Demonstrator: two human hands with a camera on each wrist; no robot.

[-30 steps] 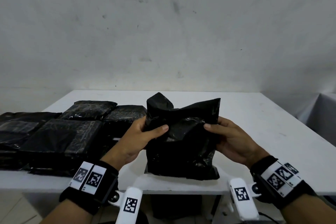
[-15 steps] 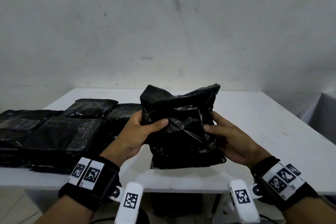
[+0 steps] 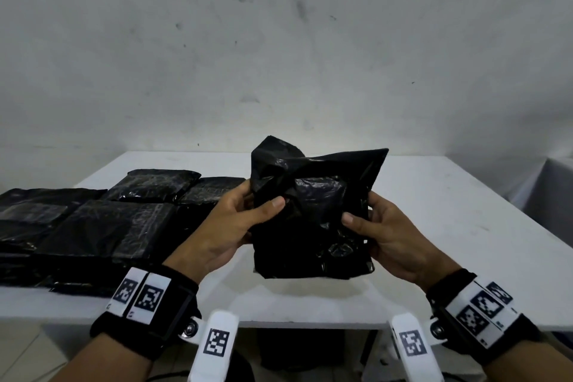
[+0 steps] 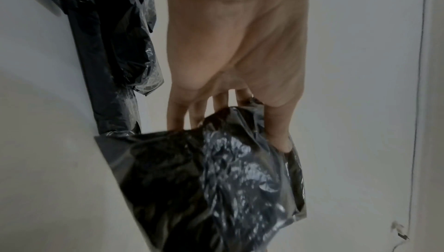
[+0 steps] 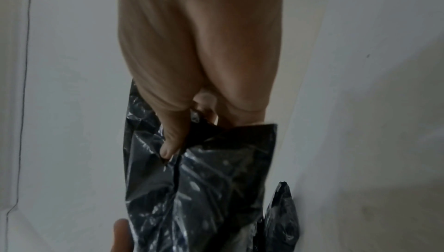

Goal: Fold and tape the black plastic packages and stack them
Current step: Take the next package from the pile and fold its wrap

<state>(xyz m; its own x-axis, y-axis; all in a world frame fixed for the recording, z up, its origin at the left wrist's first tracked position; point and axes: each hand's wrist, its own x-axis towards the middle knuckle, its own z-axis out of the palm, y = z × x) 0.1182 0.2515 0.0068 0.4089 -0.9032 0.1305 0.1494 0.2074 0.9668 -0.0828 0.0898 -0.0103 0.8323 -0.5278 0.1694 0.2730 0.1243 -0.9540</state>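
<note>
Gripping black package [image 3: 311,214] between left hand [image 3: 231,225], right hand [image 3: 392,239], above table [image 3: 434,211].

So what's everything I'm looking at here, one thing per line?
black plastic package: one, black, crumpled, held upright between both hands above the near table edge.
finished packages: several, exact count unclear, black with clear tape, lying flat and overlapping on the table's left side.
table: one, white, in front of the person.
wall: white, scuffed, behind the table.
wrist bands: two, black with white square-patterned tags, one per wrist.
left hand: grips the package's left side.
right hand: grips its right side.
</note>
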